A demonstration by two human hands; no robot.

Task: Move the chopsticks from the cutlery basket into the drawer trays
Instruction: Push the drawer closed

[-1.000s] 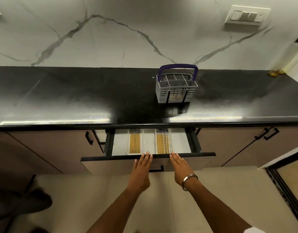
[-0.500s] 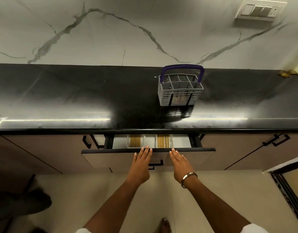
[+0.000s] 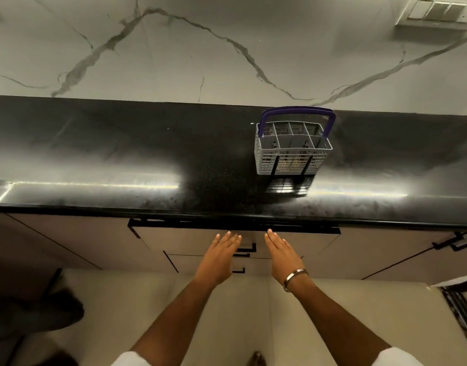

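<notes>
No brand, label or writing can be read anywhere in the view.

Cutlery basket (image 3: 292, 151): grey plastic grid, purple handle (image 3: 298, 112) standing upright over it. It sits on the black countertop (image 3: 121, 154), toward the right, near the marble-veined wall (image 3: 174, 48). The top compartments look empty from above. Something pale tan shows through the lower front grid; too small to identify.

Drawer (image 3: 190, 241): front is flush with the neighbouring cabinet fronts, just under the countertop edge. Its interior is hidden, so neither the trays nor the chopsticks can be seen. A black handle (image 3: 244, 250) shows on the drawer front between the two hands, with a second, smaller handle (image 3: 239, 270) on the panel below.

Left hand (image 3: 219, 256): flat, fingers straight and together, pointing up at the drawer front, holding nothing. Fingertips lie over the upper part of the front; contact cannot be confirmed.

Right hand (image 3: 282, 253): same pose, flat and empty, fingers extended toward the top edge of the drawer front. A metal bangle (image 3: 294, 278) circles the wrist.

Both forearms reach forward from the bottom of the view, roughly parallel, with white sleeve edges at the frame's lower border.

Switch plate (image 3: 438, 11) on the wall, upper right.
</notes>
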